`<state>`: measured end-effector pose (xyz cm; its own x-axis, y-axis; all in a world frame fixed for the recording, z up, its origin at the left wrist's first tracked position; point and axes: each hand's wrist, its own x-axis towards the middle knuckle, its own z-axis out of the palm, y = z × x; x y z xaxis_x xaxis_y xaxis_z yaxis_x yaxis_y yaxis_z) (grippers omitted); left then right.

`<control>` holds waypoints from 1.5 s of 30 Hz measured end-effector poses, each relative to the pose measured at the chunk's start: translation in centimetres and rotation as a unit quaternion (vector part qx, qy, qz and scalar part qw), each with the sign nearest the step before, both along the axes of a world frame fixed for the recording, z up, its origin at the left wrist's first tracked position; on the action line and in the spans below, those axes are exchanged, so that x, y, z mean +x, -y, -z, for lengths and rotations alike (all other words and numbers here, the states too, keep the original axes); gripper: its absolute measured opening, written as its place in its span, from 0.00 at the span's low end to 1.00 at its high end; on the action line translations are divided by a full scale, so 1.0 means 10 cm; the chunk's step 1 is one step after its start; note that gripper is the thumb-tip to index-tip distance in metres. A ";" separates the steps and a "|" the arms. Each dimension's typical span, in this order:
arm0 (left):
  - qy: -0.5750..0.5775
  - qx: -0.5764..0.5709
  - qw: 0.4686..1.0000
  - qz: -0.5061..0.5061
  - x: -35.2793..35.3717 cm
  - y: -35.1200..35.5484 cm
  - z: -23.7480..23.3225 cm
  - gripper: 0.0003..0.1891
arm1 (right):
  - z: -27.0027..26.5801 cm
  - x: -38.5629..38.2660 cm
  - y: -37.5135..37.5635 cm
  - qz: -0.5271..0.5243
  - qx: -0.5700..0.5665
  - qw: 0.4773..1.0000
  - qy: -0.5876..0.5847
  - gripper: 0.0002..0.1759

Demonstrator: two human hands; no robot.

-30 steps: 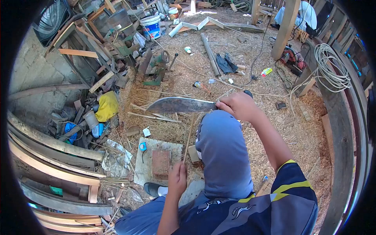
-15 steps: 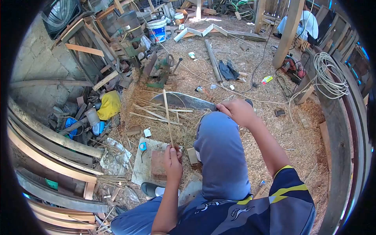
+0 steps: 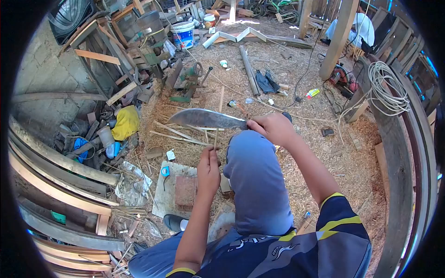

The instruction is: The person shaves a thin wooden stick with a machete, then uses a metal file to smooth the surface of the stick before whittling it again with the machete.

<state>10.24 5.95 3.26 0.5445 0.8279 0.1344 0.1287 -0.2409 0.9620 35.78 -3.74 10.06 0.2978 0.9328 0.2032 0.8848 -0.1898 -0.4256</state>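
My right hand (image 3: pixel 274 129) is closed round the handle of a long, broad-bladed machete (image 3: pixel 208 119), resting by my raised knee. Its blade points left, roughly level. A thin wooden strip (image 3: pixel 220 99) stands nearly upright in my left hand (image 3: pixel 208 167), pinched between thumb and fingers near its lower end. The blade overlaps the strip in this view and hides a middle stretch of it. Beyond my left hand, several pale split strips (image 3: pixel 178 134) lie on the shavings. A brick-coloured block (image 3: pixel 186 191) rests on a flat board (image 3: pixel 163 200) beside my left forearm.
A blue tape measure (image 3: pixel 165 171) lies on the board. Ahead stands a green metal machine (image 3: pixel 187 83). Coiled cable (image 3: pixel 388 88) hangs on planks at the right. A person in white (image 3: pixel 364 30) crouches at the back right. Curved timber pieces (image 3: pixel 60 185) line the left side.
My left hand has moved up and to the right with the strip, which now passes behind the blade. The machete has shifted slightly left, its tip lower in view.
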 end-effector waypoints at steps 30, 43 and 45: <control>-0.072 -0.127 0.988 0.057 -0.92 0.35 0.51 0.21 | 0.00 0.12 -0.06 -0.044 0.005 0.999 0.001 0.27; -0.059 0.056 0.995 0.060 -0.06 -0.04 -0.24 0.20 | -0.22 -0.07 -0.21 -0.069 -0.029 0.993 0.090 0.27; -0.091 0.060 0.992 0.063 -0.21 0.05 -0.21 0.19 | -0.16 -0.06 -0.20 -0.069 -0.015 0.995 0.077 0.26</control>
<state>8.17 5.41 5.40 0.6666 0.7359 0.1183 0.2597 -0.3781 0.8886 35.18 -1.73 11.65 0.1333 0.9689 0.2084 0.9576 -0.0718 -0.2789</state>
